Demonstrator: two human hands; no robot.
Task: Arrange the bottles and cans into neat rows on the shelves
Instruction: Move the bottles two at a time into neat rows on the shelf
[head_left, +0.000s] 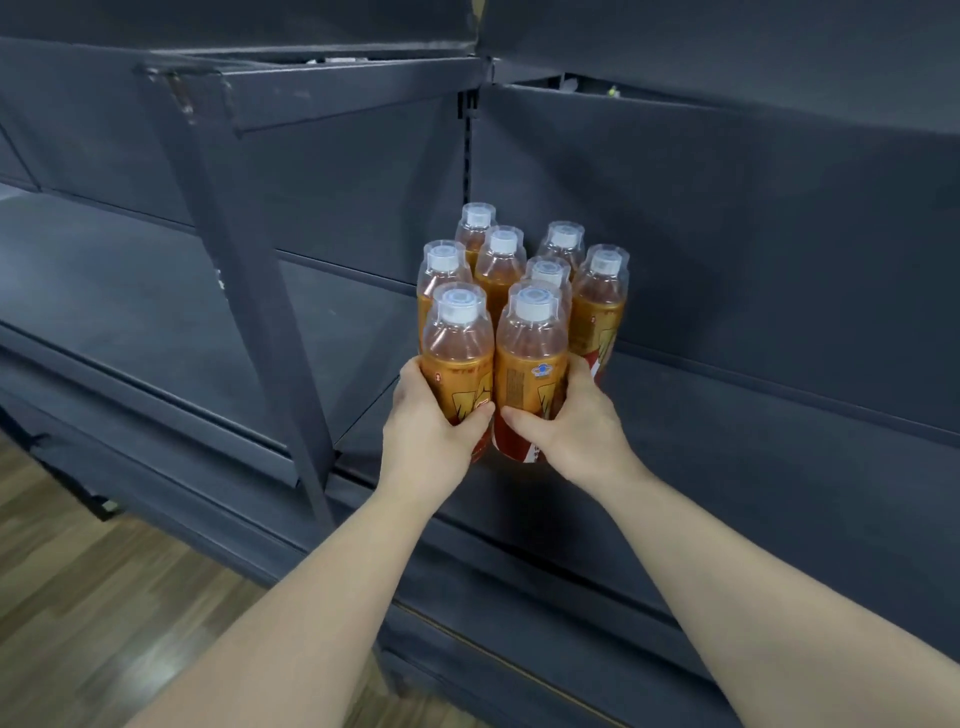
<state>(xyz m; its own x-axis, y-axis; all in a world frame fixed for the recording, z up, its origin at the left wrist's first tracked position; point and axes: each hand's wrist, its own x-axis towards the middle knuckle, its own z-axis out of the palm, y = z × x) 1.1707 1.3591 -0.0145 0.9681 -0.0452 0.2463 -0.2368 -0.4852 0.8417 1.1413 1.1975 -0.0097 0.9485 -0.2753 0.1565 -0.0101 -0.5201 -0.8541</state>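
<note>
Head view looked down along two bare arms, the left forearm (291, 597) and the right forearm (753, 571), which reached forward from the bottom edge. Beneath the left one lay a wooden floor (78, 571).

At the ends of the arms, the left hand (431, 415) was wrapped round the lower body of the front-left bottle (457, 353), with the thumb across its orange label and the fingers curled round its left side. The right hand (571, 421) gripped the front-right bottle (530, 369) the same way, thumb on the near face and fingers round the right side. The two thumb tips lay near each other but apart.

Both bottles stood upright, side by side and close together, with white caps under clear seals and amber drink inside. Whether their bases rested on the shelf or hung just above it could not be told.

Right behind them, six more bottles (501, 270) of the same kind stood upright in a tight cluster on the dark grey shelf (727, 457). They were near the slotted upright (470, 156) where two bays met. A slanting grey bracket (244, 270) crossed in front of the left bay (130, 291). Farther back rose the back panel (727, 234), and above it ran the edge of an upper shelf (353, 88).
</note>
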